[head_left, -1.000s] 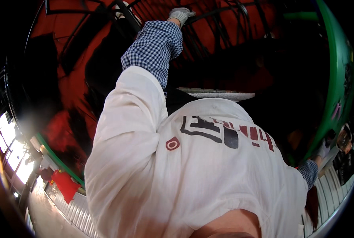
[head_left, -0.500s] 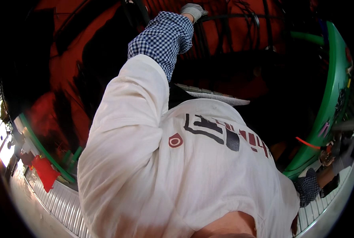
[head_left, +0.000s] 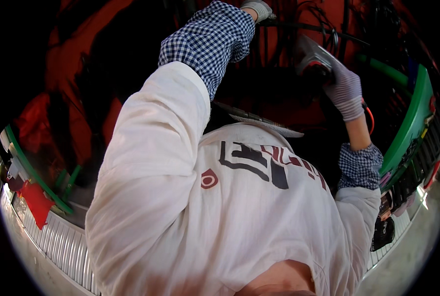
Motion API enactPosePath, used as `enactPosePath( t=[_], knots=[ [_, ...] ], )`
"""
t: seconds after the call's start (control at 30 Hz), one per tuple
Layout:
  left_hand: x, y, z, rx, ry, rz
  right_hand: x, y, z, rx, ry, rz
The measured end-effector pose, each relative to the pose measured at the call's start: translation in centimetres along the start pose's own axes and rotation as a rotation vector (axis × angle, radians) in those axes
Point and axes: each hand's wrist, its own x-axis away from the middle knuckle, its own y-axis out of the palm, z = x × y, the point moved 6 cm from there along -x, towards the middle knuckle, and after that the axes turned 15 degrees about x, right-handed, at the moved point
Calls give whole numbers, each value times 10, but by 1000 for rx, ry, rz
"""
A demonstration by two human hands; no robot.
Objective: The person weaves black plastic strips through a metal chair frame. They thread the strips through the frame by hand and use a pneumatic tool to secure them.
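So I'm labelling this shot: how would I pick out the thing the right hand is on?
Start at the red machine interior up top. Follow the curved green rail inward to the gloved right hand. It touches a grey metal-looking block, the only pale piece among black cables.

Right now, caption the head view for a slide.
Gloved left hand reaches up among black cables; gloved right hand grips a grey tool.

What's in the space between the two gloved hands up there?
Black cables hanging before the red panel, seen in the head view, between left hand and right hand.
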Motion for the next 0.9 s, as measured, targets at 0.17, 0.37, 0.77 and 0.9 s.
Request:
enactPosePath(
  t=[0.17, 0.37, 0.77, 0.9],
  knots=[
    [33, -22, 29, -551, 129, 16, -24, 26, -11, 124, -193, 75],
    [41, -23, 43, -678, 132, -23, -42, 33, -8, 85, -216, 115],
    [43, -24, 32, -558, 179, 67, -57, 48, 0, 54, -153, -51],
    [45, -27, 39, -581, 166, 23, -59, 52, 4, 33, -190, -25]
  ],
)
